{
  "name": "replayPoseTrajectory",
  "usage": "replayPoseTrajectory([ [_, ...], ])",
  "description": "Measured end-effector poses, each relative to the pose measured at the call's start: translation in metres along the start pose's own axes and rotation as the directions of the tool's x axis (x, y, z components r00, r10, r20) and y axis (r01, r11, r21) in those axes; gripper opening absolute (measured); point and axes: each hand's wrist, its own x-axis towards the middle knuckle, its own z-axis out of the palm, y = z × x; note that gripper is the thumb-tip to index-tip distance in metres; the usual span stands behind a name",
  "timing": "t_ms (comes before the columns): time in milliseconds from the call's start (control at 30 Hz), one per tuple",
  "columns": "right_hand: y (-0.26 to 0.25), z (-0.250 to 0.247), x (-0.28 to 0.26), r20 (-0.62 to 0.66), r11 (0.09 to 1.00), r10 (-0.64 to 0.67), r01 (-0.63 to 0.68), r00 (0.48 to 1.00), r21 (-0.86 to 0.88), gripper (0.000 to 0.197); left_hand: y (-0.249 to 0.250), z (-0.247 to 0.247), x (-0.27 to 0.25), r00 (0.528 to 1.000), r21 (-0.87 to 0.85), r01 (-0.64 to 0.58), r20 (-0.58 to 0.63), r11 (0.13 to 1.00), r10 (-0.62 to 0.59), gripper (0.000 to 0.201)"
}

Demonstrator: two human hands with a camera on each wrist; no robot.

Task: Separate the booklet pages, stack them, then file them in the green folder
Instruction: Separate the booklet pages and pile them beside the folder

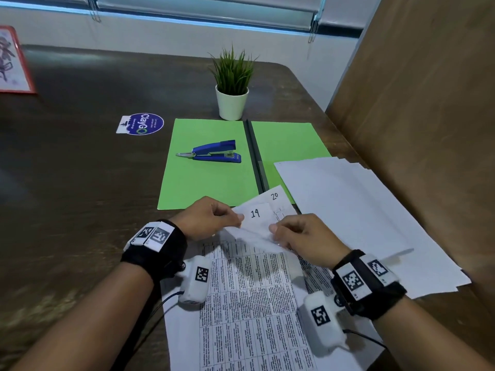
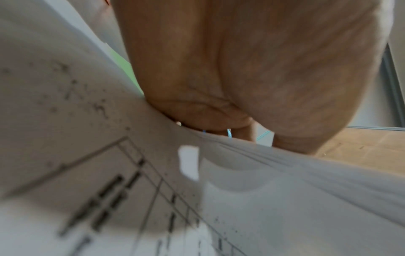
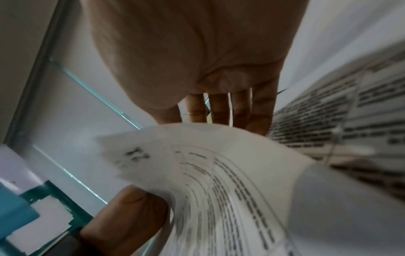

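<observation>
Dark brown table point(image 1: 80, 162) had a little potted plant point(image 1: 232, 84) in a white pot toward the back, a round blue ClayGo sticker point(image 1: 141, 124) stuck down left of it, and a red-framed picture point(image 1: 12, 60) at the far left edge. Blue stapler point(image 1: 214, 152) lay on its base. A brown board point(image 1: 428, 103) stood along the right side, and window blinds point(image 1: 203, 9) ran across the back.

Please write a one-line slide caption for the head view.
Both hands pinch booklet pages near the open green folder.

stapler point(image 1: 214, 152) on green folder point(image 1: 203, 178); wood panel point(image 1: 417, 108) probably close right.
</observation>
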Motion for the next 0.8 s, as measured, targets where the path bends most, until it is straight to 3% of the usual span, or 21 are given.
replayPoseTrajectory([
  [67,0.003,0.0,-0.002,-0.004,1.0,-0.009,0.009,1.0,-0.007,0.023,0.003,0.001,-0.002,0.999,-0.009,0.031,-0.02,0.999,-0.031,0.03],
  [200,0.016,-0.015,0.001,-0.312,0.956,-0.036,-0.058,0.949,-0.286,0.025,0.002,0.001,-0.001,1.0,0.0,0.024,-0.014,1.0,-0.024,0.021],
  [367,0.027,-0.034,0.002,-0.176,0.78,0.149,-0.225,0.973,-0.583,0.053,-0.001,0.002,-0.001,1.0,-0.008,-0.004,-0.003,1.0,0.004,0.048],
  [500,0.034,-0.04,0.004,-0.203,0.701,0.247,-0.32,0.947,-0.637,0.06,0.0,0.003,0.0,1.0,-0.023,-0.001,-0.029,1.0,0.001,0.019],
  [600,0.039,-0.045,0.008,-0.19,0.634,0.356,-0.386,0.915,-0.67,0.058,0.001,0.004,-0.001,1.0,-0.04,0.005,-0.027,0.999,-0.006,0.016],
  [667,0.037,-0.047,0.007,-0.197,0.623,0.31,-0.355,0.93,-0.697,0.057,0.003,0.004,-0.002,1.0,-0.037,0.007,-0.027,0.999,-0.008,0.017],
  [800,0.028,-0.04,0.009,-0.03,0.567,0.06,-0.059,0.998,-0.822,0.044,0.004,0.003,-0.002,0.999,-0.037,0.02,-0.025,0.999,-0.021,0.016],
])
